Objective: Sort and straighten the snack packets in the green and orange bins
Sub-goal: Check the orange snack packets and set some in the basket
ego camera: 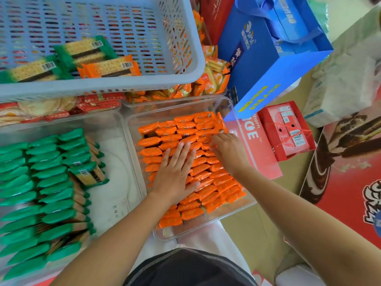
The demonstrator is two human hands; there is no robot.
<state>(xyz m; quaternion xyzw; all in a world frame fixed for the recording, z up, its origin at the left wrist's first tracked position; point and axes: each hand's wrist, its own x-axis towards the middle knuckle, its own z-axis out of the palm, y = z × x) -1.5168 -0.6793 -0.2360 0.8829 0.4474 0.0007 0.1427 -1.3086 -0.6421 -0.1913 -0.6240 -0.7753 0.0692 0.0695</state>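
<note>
Left hand point(175, 172) lies flat on the orange packets point(185, 125); right hand point(228, 151) reaches among them (grip unclear).

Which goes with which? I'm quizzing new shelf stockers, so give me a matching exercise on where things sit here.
Things: 1 left hand; 2 green packets; 3 blue gift bag; 4 grey basket.
Places: A in the left clear bin; B flat on the orange packets; C holds three loose packets; D right of the basket.
Pairs: 1-B; 2-A; 3-D; 4-C.
</note>
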